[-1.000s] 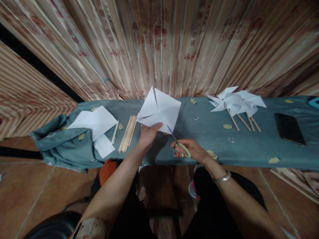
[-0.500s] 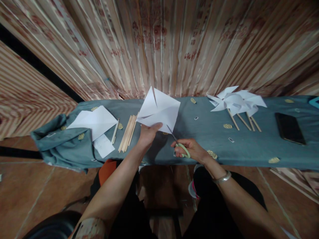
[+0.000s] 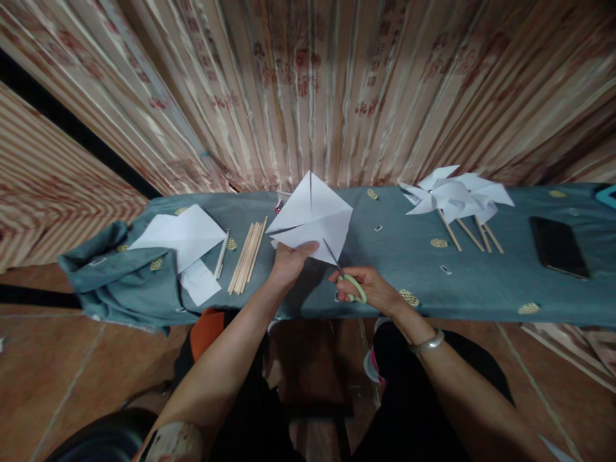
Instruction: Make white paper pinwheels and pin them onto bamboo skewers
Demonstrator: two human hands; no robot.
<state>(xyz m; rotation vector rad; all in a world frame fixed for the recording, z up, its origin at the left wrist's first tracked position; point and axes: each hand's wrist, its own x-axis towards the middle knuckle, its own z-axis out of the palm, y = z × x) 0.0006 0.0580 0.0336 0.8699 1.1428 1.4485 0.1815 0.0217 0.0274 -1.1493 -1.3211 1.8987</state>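
Note:
My left hand point(image 3: 289, 263) pinches the near edge of a white square paper sheet point(image 3: 312, 218) and holds it up above the teal-covered table point(image 3: 481, 289). The sheet has slits cut in from its corners. My right hand point(image 3: 363, 289) grips green-handled scissors point(image 3: 344, 274), whose blades point up-left into the sheet's lower right edge. A silver bangle sits on my right wrist.
A bundle of wooden sticks point(image 3: 248, 256) lies left of my left hand. Further left are loose white sheets point(image 3: 185, 237) and a pen. Finished white paper pinwheels point(image 3: 455, 199) on sticks lie at the back right, with a black phone point(image 3: 558, 247) beyond them. A striped curtain hangs behind.
The paper sheet has turned slightly in my left hand and shifted a little to the right. My right hand with the scissors has stayed almost where it was.

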